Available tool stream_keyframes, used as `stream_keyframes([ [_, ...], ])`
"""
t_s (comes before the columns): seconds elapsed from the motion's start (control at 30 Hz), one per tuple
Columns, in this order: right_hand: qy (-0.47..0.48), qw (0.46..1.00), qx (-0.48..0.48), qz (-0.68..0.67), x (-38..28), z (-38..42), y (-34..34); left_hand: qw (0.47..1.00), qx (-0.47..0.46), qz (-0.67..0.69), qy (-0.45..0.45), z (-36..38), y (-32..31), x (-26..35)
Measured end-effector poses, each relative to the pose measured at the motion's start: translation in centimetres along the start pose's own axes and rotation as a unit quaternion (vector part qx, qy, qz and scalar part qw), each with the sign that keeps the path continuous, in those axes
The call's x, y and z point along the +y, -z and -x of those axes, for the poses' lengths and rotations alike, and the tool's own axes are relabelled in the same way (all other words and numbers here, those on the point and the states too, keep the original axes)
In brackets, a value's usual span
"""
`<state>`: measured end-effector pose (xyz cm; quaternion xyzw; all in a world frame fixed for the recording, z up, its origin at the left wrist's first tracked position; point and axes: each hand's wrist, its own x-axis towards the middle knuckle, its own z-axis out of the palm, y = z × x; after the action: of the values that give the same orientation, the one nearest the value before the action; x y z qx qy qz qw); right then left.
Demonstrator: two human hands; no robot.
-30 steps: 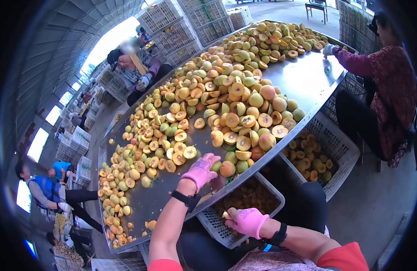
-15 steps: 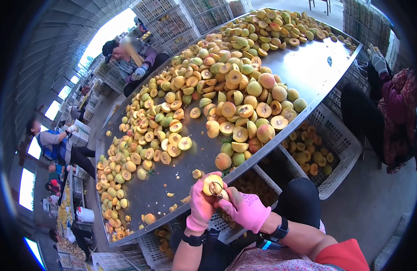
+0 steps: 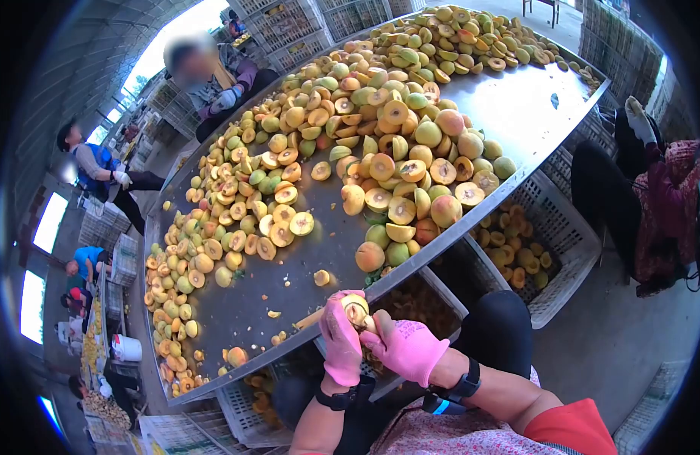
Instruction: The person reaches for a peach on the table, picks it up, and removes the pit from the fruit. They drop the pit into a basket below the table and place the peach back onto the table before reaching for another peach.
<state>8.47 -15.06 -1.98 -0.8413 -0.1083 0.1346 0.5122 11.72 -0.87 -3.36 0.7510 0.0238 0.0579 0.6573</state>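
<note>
My left hand (image 3: 341, 343), in a pink glove, grips a halved peach (image 3: 354, 309) with its cut yellow face turned up. My right hand (image 3: 408, 350), also in a pink glove, is closed close beside it, fingers against the peach half. A thin, dark curved loop of a small tool shows at the cut face; my right fingers hide most of its handle. Both hands are just off the near edge of the metal table (image 3: 289, 273), which bears a big heap of halved peaches (image 3: 395, 114).
Below the table edge stand plastic crates (image 3: 566, 246) with peach halves inside. A co-worker (image 3: 213, 83) sits across the table, another person (image 3: 661, 197) sits at the right. Stacked crates (image 3: 289, 34) rise behind; a white bucket (image 3: 126, 347) stands at the left.
The view has shifted slightly. My hands stay together at the peach half, which has tilted a little in my left hand. People in the background have changed posture.
</note>
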Motion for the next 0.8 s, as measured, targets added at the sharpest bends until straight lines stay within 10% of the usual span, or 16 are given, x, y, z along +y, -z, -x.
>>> stream_keyframes([
  [0.33,-0.038,0.976,-0.128,-0.171,0.1,0.7,1.6,0.996,-0.083,-0.031,0.021,-0.7,1.3,2.0],
  [0.63,-0.124,0.719,-0.364,-0.579,0.2,1.7,3.5,0.992,-0.086,-0.041,-0.086,0.4,1.4,3.8],
  [0.8,-0.134,0.774,-0.325,-0.526,-0.6,1.7,2.2,0.996,-0.073,-0.03,-0.03,0.5,1.7,4.4],
])
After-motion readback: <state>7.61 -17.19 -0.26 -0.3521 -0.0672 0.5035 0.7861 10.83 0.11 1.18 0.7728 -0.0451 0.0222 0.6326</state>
